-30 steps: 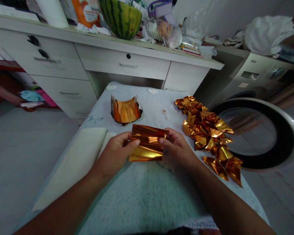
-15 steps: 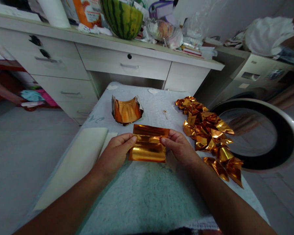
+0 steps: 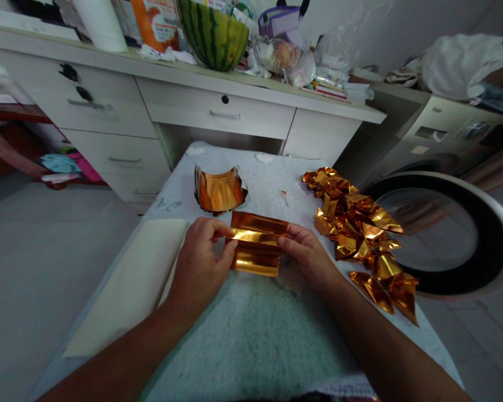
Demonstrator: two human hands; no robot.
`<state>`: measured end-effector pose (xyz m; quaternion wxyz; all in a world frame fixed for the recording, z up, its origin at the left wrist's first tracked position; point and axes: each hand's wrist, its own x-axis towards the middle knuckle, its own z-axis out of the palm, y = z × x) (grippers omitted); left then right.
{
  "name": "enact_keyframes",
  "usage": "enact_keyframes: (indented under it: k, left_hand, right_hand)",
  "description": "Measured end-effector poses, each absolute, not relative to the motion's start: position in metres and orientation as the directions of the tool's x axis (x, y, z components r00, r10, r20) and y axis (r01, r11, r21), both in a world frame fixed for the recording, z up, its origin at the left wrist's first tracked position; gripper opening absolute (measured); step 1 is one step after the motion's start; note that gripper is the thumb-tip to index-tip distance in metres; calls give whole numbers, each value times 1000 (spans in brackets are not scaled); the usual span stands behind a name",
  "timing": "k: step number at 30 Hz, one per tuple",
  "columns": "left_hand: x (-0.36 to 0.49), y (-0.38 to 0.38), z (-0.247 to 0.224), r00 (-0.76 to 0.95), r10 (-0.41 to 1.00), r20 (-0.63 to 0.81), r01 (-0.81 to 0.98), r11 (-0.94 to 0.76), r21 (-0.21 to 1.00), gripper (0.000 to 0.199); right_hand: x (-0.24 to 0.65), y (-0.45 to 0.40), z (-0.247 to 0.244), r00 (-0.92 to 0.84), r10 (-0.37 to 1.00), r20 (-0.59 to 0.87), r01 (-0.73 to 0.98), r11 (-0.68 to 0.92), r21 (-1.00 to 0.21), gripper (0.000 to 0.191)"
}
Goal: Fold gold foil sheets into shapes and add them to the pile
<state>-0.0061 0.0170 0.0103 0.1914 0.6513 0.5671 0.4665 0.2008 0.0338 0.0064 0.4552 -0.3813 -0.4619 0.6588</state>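
Note:
A sheet of shiny gold foil paper [image 3: 257, 254] with crosswise creases is held between my two hands above the cloth-covered table. My left hand [image 3: 203, 257] pinches its left edge between thumb and fingers. On the opposite edge, my right hand [image 3: 304, 251] grips the sheet, thumb on top. Just beyond lies a curved stack of gold foil sheets [image 3: 221, 191], its ends bent upward. To the right is a heap of folded gold foil pieces [image 3: 356, 223], with two pointed ones at its near end.
A cream paper or cloth sheet [image 3: 129, 285] lies along the table's left side. Behind the table stands a white drawer desk [image 3: 218, 106] bearing a cut watermelon [image 3: 213, 36] and clutter. A washing machine with its round door [image 3: 440, 231] open is at the right.
My left hand has shifted its hold, its fingers now raised and curled at the foil's left edge. The sheet's middle band looks more sharply creased. The view has shifted slightly.

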Motion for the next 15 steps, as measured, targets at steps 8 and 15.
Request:
enact_keyframes:
  k: [8, 15]
  left_hand:
    - [6, 6, 12, 227, 894, 386, 532, -446, 719, 23]
    - [5, 7, 17, 258, 925, 278, 386, -362, 848, 23]
  right_hand:
    - [198, 28, 5, -353, 935, -25, -258, -123, -958, 24]
    - [196, 24, 13, -404, 914, -12, -209, -105, -972, 36]
